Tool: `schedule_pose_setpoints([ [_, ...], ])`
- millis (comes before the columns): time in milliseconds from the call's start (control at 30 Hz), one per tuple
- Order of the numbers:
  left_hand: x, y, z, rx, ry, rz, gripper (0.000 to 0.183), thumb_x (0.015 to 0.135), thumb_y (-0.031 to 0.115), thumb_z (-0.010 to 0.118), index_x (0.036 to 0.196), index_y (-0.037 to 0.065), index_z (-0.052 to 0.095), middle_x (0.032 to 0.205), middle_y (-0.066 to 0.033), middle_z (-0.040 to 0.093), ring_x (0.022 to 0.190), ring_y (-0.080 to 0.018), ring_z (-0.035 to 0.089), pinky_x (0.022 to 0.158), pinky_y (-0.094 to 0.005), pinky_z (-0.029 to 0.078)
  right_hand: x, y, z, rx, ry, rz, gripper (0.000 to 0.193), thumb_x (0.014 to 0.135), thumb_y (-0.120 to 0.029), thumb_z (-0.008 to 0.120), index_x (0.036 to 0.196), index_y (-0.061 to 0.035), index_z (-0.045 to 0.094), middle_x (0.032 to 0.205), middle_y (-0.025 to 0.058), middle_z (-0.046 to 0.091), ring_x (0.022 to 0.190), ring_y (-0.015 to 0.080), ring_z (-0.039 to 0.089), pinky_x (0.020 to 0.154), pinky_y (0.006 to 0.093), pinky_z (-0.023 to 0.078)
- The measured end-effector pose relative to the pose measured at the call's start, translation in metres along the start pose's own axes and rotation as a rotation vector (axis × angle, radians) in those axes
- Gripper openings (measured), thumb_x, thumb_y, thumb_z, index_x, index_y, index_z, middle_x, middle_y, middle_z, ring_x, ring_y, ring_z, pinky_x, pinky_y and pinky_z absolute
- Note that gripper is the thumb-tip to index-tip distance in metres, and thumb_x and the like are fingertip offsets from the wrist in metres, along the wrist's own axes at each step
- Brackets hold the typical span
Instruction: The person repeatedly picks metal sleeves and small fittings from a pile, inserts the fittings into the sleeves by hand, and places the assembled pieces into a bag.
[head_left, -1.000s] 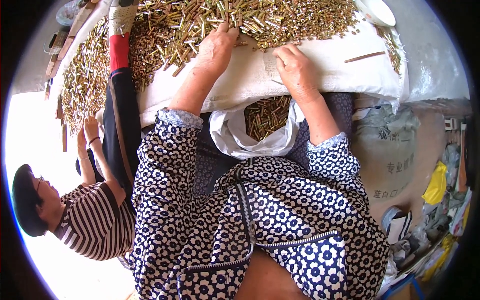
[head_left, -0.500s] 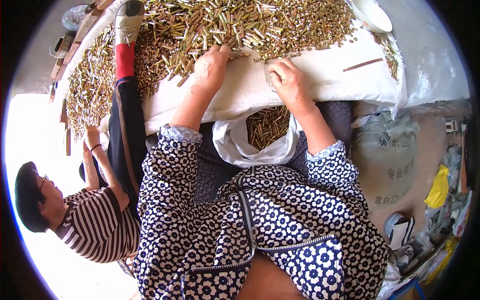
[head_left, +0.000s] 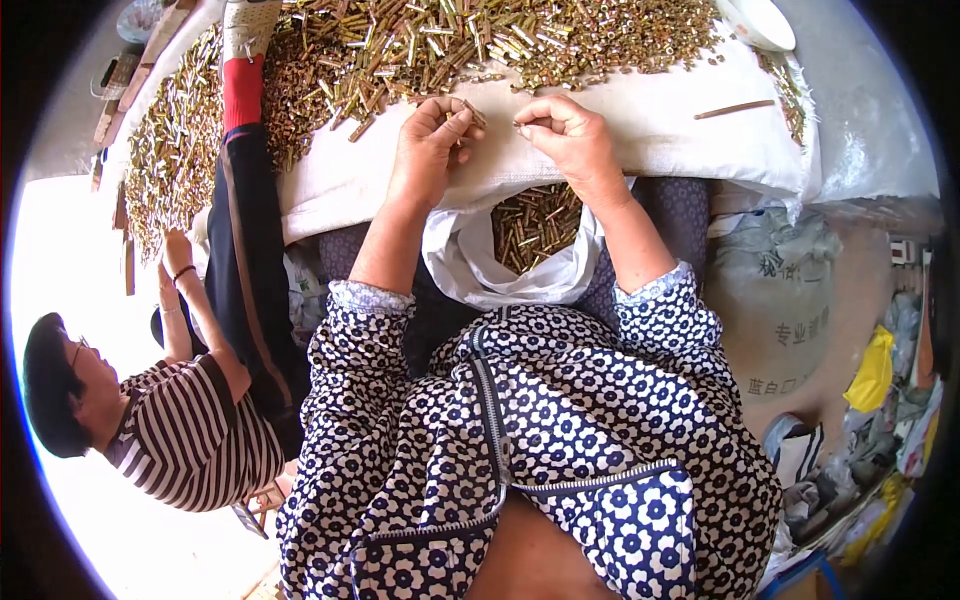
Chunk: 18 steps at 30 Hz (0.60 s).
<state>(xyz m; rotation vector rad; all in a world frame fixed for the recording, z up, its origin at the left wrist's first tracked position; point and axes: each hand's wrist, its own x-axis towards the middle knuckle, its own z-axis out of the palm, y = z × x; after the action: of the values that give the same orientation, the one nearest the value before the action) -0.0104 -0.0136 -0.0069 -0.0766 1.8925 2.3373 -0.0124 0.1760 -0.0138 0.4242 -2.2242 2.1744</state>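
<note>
Above the near edge of the white cloth (head_left: 650,130), my left hand (head_left: 428,150) is closed, with a thin brass-coloured metal piece (head_left: 474,114) between thumb and fingers. Facing it, my right hand (head_left: 572,145) pinches something tiny and dark at the fingertips, too small to name. A gap separates the two hands. Just beyond them spreads a heap of slim brass-coloured metal pieces (head_left: 400,50), with short nut-like ones (head_left: 620,45) to the right. Below my hands, between my legs, an open white plastic bag (head_left: 455,255) holds many slim metal pieces (head_left: 535,225).
A thin brown stick (head_left: 735,108) lies on the cloth at right, near a white bowl (head_left: 765,22). At left sits another person (head_left: 190,430) in a striped shirt, hands at the heap's edge. Someone's outstretched leg (head_left: 250,270) crosses beside me. Sacks and a yellow bag (head_left: 872,370) lie at right.
Both my hands have come back from the heap toward me and now face each other. A slim metal piece now shows in my left fingers. The view has shifted slightly.
</note>
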Motion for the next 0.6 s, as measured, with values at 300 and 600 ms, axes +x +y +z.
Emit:
schedule_pose_setpoints([
  [300, -0.017, -0.003, 0.008, -0.199, -0.011, -0.031, 0.012, 0.094, 0.008, 0.053, 0.106, 0.005, 0.054, 0.085, -0.0055, 0.062, 0.071, -0.0100, 0.060, 0.056, -0.0201, 0.045, -0.007, 0.000, 0.008, 0.116, -0.044, 0.070, 0.009, 0.083, -0.008, 0.065, 0.090, -0.0037, 0.066, 0.078, -0.0031, 0.060, 0.073, 0.0048, 0.052, 0.066, 0.0211, 0.043],
  [600, -0.020, -0.007, 0.009, -0.239, -0.012, -0.031, 0.010, 0.094, 0.008, 0.053, 0.103, 0.004, 0.054, 0.082, -0.0062, 0.063, 0.070, -0.0101, 0.060, 0.057, -0.0204, 0.046, -0.009, 0.001, 0.006, 0.076, -0.069, 0.091, 0.010, 0.084, -0.002, 0.065, 0.094, -0.0027, 0.065, 0.086, -0.0023, 0.063, 0.078, 0.0041, 0.054, 0.071, 0.0186, 0.043],
])
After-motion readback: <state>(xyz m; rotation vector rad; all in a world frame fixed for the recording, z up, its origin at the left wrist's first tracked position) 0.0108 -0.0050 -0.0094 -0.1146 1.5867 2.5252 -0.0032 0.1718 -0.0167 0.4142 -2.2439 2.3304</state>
